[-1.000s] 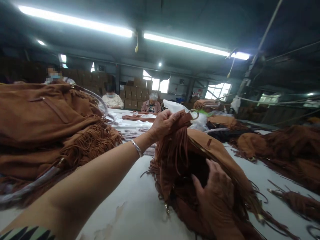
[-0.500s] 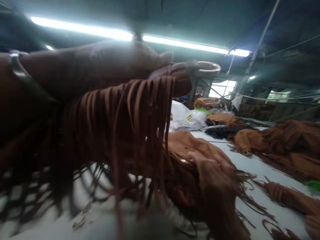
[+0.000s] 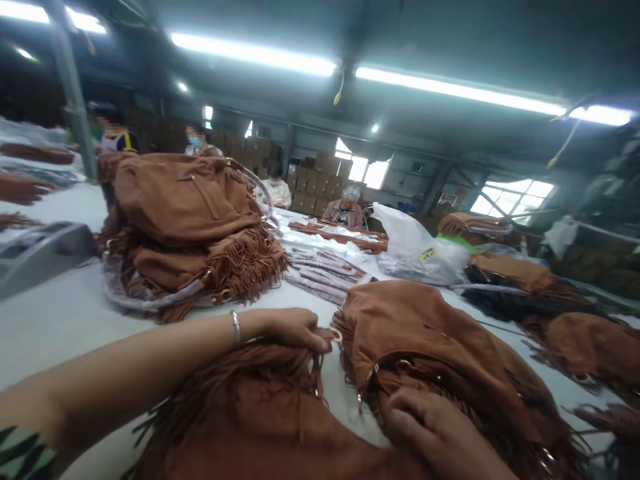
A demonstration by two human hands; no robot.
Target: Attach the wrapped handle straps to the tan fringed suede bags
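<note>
My left hand (image 3: 299, 328), a silver bangle at its wrist, pinches the ring-end tab of a brown fringed handbag (image 3: 270, 420). A gold-coloured ring (image 3: 337, 335) shows just past the fingertips. This bag lies close to me on the table, strands of fringe hanging along its upper edge. To its right slumps another brown bag body (image 3: 400, 313) with metal fittings at its opening. My right hand (image 3: 433, 423) has its fingers curled on the brown material by that opening. Whether the two brown pieces are joined there, I cannot tell.
Stacked brown fringed bags (image 3: 185, 200) with wrapped handles stand at the left, beside a grey plastic object (image 3: 47, 253). Wrapped strips (image 3: 325, 273) and a clear plastic bag (image 3: 415, 247) lie farther back. More brown bags (image 3: 590, 340) are at the right. Several people sit or stand beyond the table.
My left hand has come down from high in front of the camera to near table level, still at the fringed bag's ring end. The view has swung left, showing the stacked bags and people.
</note>
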